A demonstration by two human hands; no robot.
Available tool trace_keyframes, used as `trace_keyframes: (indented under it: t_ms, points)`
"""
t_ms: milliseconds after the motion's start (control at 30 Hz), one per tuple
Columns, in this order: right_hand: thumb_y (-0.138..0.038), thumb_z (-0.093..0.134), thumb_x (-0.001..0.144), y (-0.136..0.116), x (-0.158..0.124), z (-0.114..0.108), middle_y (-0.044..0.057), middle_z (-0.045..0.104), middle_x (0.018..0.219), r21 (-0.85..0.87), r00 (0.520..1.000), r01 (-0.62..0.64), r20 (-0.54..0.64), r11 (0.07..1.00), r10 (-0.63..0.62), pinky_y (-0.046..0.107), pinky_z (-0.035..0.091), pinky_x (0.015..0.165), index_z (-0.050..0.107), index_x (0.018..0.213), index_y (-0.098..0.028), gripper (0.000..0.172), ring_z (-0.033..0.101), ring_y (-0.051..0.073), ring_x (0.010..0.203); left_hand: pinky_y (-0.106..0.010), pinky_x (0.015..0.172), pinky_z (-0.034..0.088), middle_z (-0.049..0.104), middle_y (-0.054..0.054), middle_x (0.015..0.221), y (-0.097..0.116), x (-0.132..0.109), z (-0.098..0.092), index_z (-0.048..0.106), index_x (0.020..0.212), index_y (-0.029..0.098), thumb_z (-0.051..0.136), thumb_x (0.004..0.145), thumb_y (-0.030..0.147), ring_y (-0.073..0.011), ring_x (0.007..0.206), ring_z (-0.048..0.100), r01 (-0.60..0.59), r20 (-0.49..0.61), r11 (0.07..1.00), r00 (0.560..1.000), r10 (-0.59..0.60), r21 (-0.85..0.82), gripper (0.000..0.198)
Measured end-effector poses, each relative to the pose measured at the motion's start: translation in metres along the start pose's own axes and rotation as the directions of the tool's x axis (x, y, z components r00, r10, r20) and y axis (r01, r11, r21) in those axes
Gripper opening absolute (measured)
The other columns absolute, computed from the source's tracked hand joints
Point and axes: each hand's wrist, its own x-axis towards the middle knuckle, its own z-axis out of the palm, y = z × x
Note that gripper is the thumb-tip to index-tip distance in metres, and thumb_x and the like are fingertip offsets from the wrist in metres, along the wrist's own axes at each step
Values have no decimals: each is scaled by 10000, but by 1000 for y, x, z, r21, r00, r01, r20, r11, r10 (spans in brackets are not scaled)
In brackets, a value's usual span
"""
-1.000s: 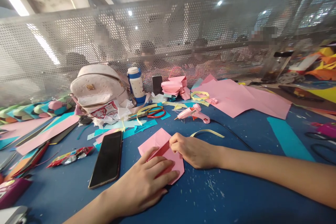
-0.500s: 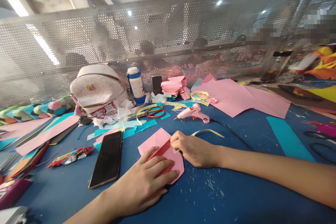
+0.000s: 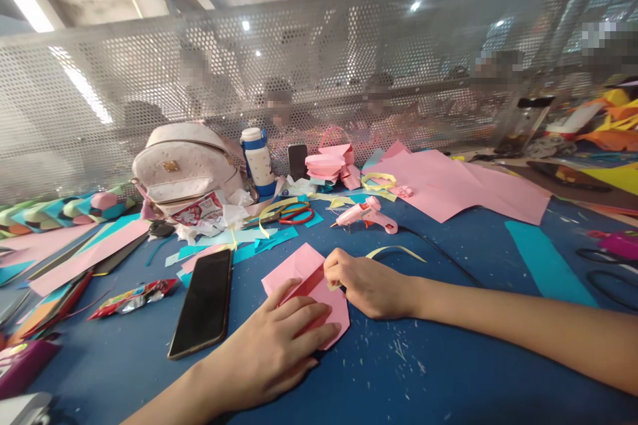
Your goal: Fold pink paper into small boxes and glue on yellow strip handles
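A folded pink paper point(image 3: 299, 265) lies on the blue table point(image 3: 423, 372) in front of me. My left hand point(image 3: 272, 348) lies flat on its near part, fingers stretched out and pressing it down. My right hand point(image 3: 366, 282) is curled, its fingertips pinching a fold of the pink paper at its right edge. A black phone point(image 3: 203, 302) lies just left of the paper.
A pink glue gun point(image 3: 366, 214) with a black cord lies behind my right hand, a yellow paper strip point(image 3: 393, 250) beside it. Further back stand a pale backpack point(image 3: 184, 166), a white bottle point(image 3: 258, 159), red-handled scissors point(image 3: 294, 214) and pink sheets point(image 3: 448, 182). A perforated metal screen point(image 3: 319, 73) closes the far side.
My right hand's fingers shifted slightly along the paper's fold. My left hand has stayed flat on the paper.
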Motion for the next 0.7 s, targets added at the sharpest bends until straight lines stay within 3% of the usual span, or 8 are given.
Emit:
trace_keyframes:
  t_ms: [100, 200, 333, 500, 700]
  points:
    - [-12, 399, 835, 0, 4, -7, 99, 515, 1013, -32, 998, -21, -56, 999, 19, 327, 457, 764, 454, 1037, -160, 256, 499, 194, 889, -565, 1167, 221, 523, -60, 1398, 0, 0, -1, 376, 1444, 245, 398, 988, 257, -249, 1296, 470, -2, 2, 1000, 1000, 2, 12, 457]
    - [-175, 477, 940, 2, 5, -18, 64, 563, 938, -85, 995, -97, -4, 992, 97, 343, 423, 793, 512, 974, -169, 49, 485, 198, 865, -553, 1163, 243, 527, -59, 1399, 0, 0, -1, 383, 1439, 244, 391, 989, 248, -245, 1285, 483, -7, -7, 1000, 1000, 7, 28, 449]
    - [-408, 595, 919, 7, 4, -27, 45, 594, 950, -78, 977, -192, 80, 978, 198, 346, 409, 812, 565, 960, -180, 234, 501, 203, 883, -534, 1154, 278, 549, -50, 1382, -1, 0, 1, 414, 1415, 241, 411, 981, 229, -237, 1264, 503, -17, -47, 999, 999, 19, 46, 435]
    - [-391, 617, 910, 12, 3, -28, 34, 620, 955, -49, 969, -208, 124, 977, 212, 328, 408, 809, 598, 954, -186, 211, 522, 199, 901, -536, 1131, 312, 625, -64, 1287, -5, 0, 8, 504, 1325, 195, 480, 956, 208, -232, 1168, 573, 59, -233, 994, 972, -37, 88, 370]
    - [-315, 586, 938, 15, 2, -29, 35, 670, 973, -49, 994, -67, 81, 997, 70, 323, 396, 825, 638, 1003, -181, 158, 551, 185, 913, -507, 1072, 386, 706, -36, 1108, -12, -1, 11, 600, 1174, 206, 456, 953, 110, -184, 995, 652, 105, -377, 990, 924, -62, 94, 281]
